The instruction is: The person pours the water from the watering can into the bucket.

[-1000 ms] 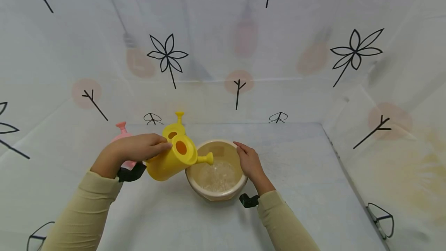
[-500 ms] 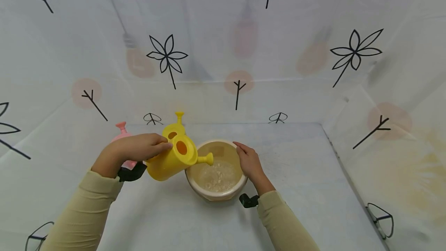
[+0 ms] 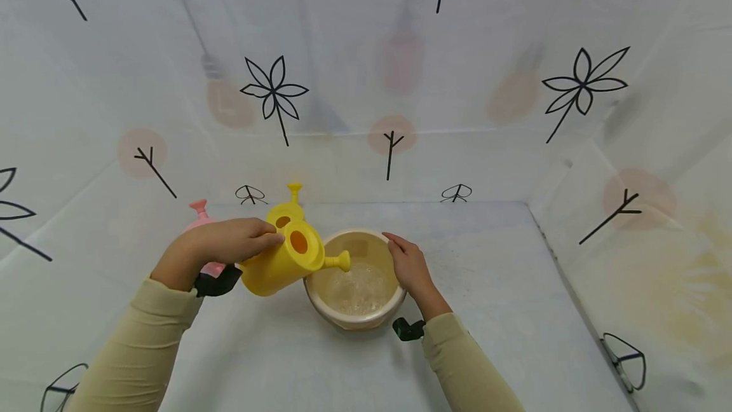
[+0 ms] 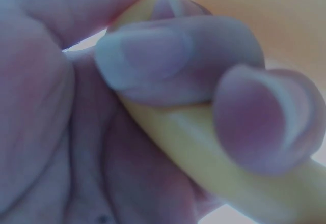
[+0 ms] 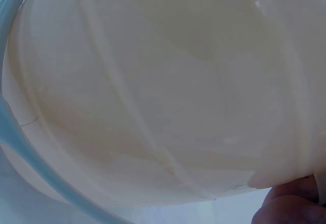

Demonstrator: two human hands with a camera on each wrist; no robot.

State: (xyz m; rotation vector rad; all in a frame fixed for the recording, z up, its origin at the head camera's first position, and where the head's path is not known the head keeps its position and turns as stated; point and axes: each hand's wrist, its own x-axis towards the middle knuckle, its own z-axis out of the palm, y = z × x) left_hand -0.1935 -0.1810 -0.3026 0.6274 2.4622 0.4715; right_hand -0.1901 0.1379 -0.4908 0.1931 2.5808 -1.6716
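Observation:
My left hand (image 3: 229, 243) grips a yellow watering can (image 3: 280, 272), tilted so that its spout reaches over the near-left side of a cream basin. In the left wrist view, fingers (image 4: 219, 56) curl round the yellow handle (image 4: 178, 137). Bubbly, disturbed water (image 3: 357, 291) lies in the basin (image 3: 356, 323) below the spout. On the basin's right rim, my right hand (image 3: 414, 269) holds on, with its thumb side up. The right wrist view is filled by the basin's outer wall (image 5: 178, 81), and a few fingertips (image 5: 290, 208) show at its lower right.
Behind the held can stands a second yellow watering can (image 3: 284, 212). A pink watering can (image 3: 198, 212) is partly hidden by the left hand. White patterned sheeting (image 3: 343, 100) rises behind the pale table (image 3: 486, 285) and along both sides.
The water's ripples and bubbles in the basin shift from frame to frame. Both hands, the tilted can and the basin stay almost still.

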